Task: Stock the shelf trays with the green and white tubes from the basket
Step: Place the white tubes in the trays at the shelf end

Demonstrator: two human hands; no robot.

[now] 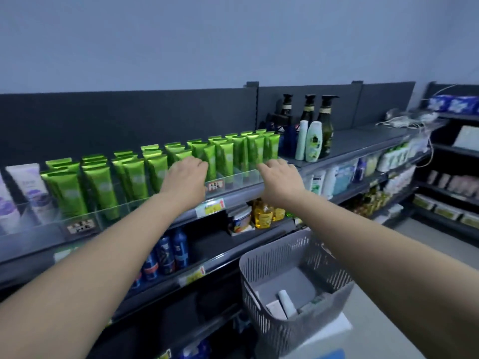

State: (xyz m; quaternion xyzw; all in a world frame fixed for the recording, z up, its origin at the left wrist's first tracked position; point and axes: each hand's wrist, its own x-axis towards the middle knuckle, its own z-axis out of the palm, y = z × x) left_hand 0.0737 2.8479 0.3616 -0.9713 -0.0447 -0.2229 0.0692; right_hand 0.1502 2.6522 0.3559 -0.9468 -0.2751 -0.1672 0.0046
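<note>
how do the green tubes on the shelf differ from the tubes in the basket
The green tubes stand upright in clear trays; the basket tubes lie flat in the grey basket. The green tubes are many and bright; the basket tubes are few and pale. Both are squeeze tubes.

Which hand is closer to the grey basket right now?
Right. The right hand is at the tray front, above the basket; the left hand is at the green tubes, farther left.

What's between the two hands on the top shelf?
Head view: upright green tubes in the clear tray fill the gap between left hand and right hand.
</note>
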